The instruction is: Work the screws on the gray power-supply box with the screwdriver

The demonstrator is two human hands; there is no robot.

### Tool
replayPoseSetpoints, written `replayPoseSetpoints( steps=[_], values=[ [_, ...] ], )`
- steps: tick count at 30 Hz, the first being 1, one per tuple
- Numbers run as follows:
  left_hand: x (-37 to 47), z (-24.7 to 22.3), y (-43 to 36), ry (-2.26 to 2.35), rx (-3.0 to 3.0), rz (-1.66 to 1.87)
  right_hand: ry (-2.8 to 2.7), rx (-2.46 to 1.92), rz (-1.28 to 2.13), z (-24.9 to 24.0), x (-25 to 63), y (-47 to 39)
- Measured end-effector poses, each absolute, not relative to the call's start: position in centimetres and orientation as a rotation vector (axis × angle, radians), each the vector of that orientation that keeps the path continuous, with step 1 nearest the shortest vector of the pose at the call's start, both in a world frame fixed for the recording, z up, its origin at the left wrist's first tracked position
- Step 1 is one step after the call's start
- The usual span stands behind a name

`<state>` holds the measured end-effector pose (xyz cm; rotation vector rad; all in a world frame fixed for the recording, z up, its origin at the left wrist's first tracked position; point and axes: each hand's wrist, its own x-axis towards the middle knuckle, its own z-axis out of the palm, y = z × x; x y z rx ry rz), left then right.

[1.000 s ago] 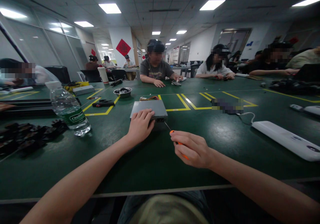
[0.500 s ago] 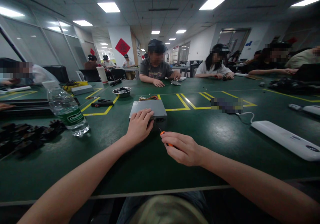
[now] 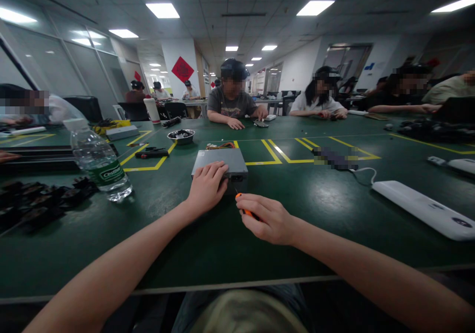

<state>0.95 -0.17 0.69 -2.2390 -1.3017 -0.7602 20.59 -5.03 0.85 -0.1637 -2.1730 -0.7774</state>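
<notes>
A grey metal box point(image 3: 226, 159) with a socket on its near face and coloured wires behind it lies on the green table point(image 3: 311, 254). My left hand point(image 3: 208, 185) rests on its top and near left side, fingers spread over the metal. To the right and nearer, my right hand point(image 3: 267, 218) is closed round an orange screwdriver point(image 3: 248, 211). The thin shaft points up and left at the box's near face; whether its tip touches is too small to tell.
At the left stand a water bottle point(image 3: 106, 167) and black parts point(image 3: 37, 202). Beyond are a metal bowl point(image 3: 181, 136) and a black tool point(image 3: 152, 153). A white power bank point(image 3: 423, 209) lies right. Several people sit around.
My right hand has moved slightly left and up with the screwdriver, bringing its tip closer to the box. My left hand holds its place on the box.
</notes>
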Motion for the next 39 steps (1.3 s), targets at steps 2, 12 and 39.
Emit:
replayPoseSetpoints(
  steps=[2, 12, 39],
  values=[
    [0.95, 0.7, -0.15, -1.301, -2.237, -0.761, -2.169, -0.201, -0.814, 0.88, 20.41, -5.1],
    [0.82, 0.65, -0.12, -1.284, -2.253, -0.76, -2.116, -0.301, -0.913, 1.09, 20.83, -5.53],
    [0.74, 0.72, -0.29, -1.287, -2.253, -0.744, -2.123, -0.301, -0.848, 1.04, 20.68, -5.6]
  ],
)
